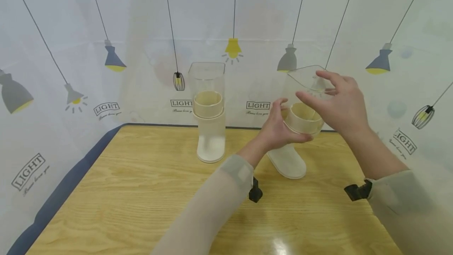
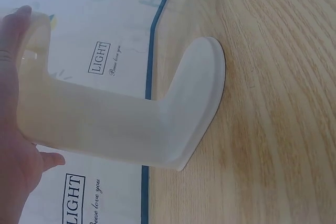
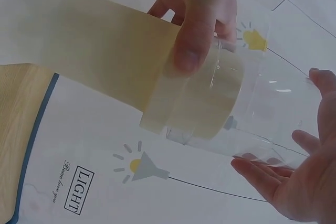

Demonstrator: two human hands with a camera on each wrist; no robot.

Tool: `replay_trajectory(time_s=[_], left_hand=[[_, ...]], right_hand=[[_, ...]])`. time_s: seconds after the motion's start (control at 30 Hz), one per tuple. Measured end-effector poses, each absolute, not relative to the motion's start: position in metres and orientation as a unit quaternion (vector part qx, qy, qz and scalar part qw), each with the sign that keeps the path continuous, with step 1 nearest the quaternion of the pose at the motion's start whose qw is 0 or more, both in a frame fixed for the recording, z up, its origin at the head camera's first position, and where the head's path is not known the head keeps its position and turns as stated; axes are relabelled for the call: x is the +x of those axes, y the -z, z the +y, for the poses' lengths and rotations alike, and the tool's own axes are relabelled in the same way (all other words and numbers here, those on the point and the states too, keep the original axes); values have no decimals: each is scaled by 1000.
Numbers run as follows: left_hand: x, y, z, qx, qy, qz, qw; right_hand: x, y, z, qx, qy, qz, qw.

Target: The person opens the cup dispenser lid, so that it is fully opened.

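Note:
A cream stand (image 1: 288, 162) with a flat rounded foot and a round collar stands at the right of the table. In the left wrist view the stand (image 2: 105, 119) has its foot on the wood. My left hand (image 1: 277, 133) grips the collar, thumb at the near side. A clear container (image 3: 273, 114) sits over the collar's upper rim, seemingly tilted; how far it is seated I cannot tell. With thumb and fingers spread around its wall, my right hand (image 1: 345, 107) holds the container's upper part.
Left of my hands, a matching cream stand (image 1: 211, 141) carries an upright clear container (image 1: 207, 76). The wooden table (image 1: 141, 192) ends at a dark blue edge before a white lamp-print curtain (image 1: 141, 58). Black straps (image 1: 357, 190) circle the wrists.

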State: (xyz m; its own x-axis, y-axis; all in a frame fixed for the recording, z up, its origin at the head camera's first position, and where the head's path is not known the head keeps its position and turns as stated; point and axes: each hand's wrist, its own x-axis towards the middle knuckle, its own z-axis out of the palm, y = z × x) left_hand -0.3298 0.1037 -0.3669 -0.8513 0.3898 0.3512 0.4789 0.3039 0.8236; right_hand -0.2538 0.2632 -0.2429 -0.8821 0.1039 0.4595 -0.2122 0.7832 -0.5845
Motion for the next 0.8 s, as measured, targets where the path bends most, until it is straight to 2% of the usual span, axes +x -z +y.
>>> replay_trajectory(time_s=[0.3, 0.53, 0.8], left_hand=[[-331, 368, 104, -279, 539, -792, 63], [-333, 369, 99, -250, 550, -796, 49], [-331, 370, 90, -216, 570, -793, 19]], right_hand=[[-246, 233, 267, 30, -336, -900, 276], [-240, 224, 276, 16, -356, -886, 298], [-229, 215, 294, -20, -365, -883, 295]])
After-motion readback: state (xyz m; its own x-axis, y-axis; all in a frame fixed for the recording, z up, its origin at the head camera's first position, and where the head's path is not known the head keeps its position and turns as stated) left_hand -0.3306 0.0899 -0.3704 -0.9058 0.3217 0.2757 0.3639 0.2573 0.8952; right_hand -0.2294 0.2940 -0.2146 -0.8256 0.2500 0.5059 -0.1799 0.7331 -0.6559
